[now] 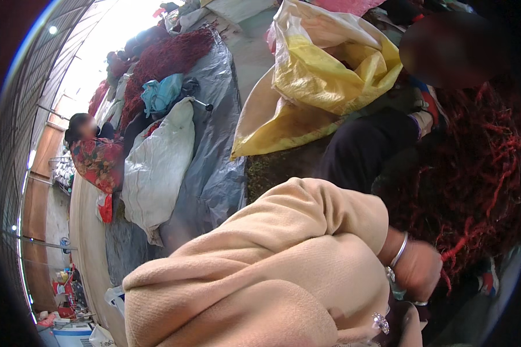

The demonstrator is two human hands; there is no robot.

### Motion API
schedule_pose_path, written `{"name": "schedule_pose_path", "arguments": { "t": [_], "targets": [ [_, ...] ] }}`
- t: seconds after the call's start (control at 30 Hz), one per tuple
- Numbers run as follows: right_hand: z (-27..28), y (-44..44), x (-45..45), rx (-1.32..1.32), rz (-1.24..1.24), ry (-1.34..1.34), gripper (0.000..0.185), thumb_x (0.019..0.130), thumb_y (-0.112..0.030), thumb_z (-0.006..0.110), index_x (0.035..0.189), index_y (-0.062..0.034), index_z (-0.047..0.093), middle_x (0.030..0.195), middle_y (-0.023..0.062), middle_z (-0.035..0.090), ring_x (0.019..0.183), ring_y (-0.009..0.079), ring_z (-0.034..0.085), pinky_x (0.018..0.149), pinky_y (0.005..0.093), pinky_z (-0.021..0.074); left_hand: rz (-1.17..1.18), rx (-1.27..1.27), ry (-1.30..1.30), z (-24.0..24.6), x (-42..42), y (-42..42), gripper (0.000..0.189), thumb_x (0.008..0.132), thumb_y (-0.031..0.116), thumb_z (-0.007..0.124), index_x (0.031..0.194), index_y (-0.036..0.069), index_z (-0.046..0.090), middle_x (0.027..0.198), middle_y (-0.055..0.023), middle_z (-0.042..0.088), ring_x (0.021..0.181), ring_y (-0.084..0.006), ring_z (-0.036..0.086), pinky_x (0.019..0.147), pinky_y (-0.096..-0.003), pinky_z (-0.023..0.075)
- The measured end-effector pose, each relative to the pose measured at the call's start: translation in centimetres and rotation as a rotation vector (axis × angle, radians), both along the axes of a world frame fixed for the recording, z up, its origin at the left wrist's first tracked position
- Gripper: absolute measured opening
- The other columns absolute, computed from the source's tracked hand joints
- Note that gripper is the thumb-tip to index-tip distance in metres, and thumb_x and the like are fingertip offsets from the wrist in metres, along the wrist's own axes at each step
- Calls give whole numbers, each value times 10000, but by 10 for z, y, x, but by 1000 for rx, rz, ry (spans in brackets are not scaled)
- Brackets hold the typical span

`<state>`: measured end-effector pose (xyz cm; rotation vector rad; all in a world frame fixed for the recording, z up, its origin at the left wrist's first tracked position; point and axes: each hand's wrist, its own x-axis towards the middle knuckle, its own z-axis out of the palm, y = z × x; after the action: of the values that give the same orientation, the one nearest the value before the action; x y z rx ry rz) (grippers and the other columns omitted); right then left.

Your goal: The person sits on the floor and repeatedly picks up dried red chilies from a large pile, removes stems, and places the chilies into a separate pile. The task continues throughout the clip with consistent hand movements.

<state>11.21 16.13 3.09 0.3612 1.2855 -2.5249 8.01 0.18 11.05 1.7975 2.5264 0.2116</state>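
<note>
My left hand [419, 269], blurred, reaches out of a beige sleeve [260, 243] at the lower right, a silver bangle [399, 250] on its wrist. Its fingers look curled and are turned away. Thick red root-like strands [456, 250] meet its far edge; whether it grips them cannot be told. A second bangle [418, 303] shows just below, by another beige cuff, where my right hand is mostly hidden behind the left. To the right spreads a heap of dark red, root-like strands [469, 186]. A silvery ornament [380, 323] is on my coat.
Ahead, a person's dark-clothed leg [356, 147] lies beside the heap, near a yellow and white woven sack [330, 69]. Farther left are a grey plastic sheet [217, 143], a white woven sack [160, 169], another red heap [169, 52] and a seated person in a floral top [97, 160].
</note>
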Motion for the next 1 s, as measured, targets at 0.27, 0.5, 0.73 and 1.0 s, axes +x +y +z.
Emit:
{"name": "schedule_pose_path", "arguments": {
  "t": [0.27, 0.5, 0.73, 1.0],
  "targets": [
    [12, -12, 8, 26, -70, -8, 191, 734, -147, 483, 901, -70, 431, 787, 85, 488, 718, 202, 481, 694, 291, 384, 95, 474, -561, 2, 3, -38, 309, 695, 336, 451, 599, 68, 574, 630, -134, 553, 613, -298, 525, 565, -360, 422],
    [21, 20, 46, -339, -89, -44, 73, 752, -75, 402, 686, -81, 373, 541, 2, 278, 483, 99, 273, 434, 223, 240, 57, -120, -496, -68, 5, -23, 161, 642, 203, 466, 668, 115, 599, 721, -111, 573, 694, -283, 551, 599, -383, 451],
    [-5, 21, 52, -273, -158, -49, 137, 688, -83, 414, 813, -36, 444, 676, 72, 443, 601, 145, 420, 529, 226, 357, 183, -188, -135, -103, -6, 1, 263, 659, 168, 492, 920, 150, 523, 801, -93, 501, 745, -253, 512, 591, -336, 435],
    [-21, 23, 50, -339, -158, -81, 69, 728, -137, 456, 771, -83, 451, 622, 16, 389, 548, 118, 358, 478, 225, 295, 236, -139, -71, -119, -35, 6, 338, 665, 160, 506, 1003, 147, 492, 878, -103, 482, 764, -259, 503, 634, -353, 432]
  ]
}}
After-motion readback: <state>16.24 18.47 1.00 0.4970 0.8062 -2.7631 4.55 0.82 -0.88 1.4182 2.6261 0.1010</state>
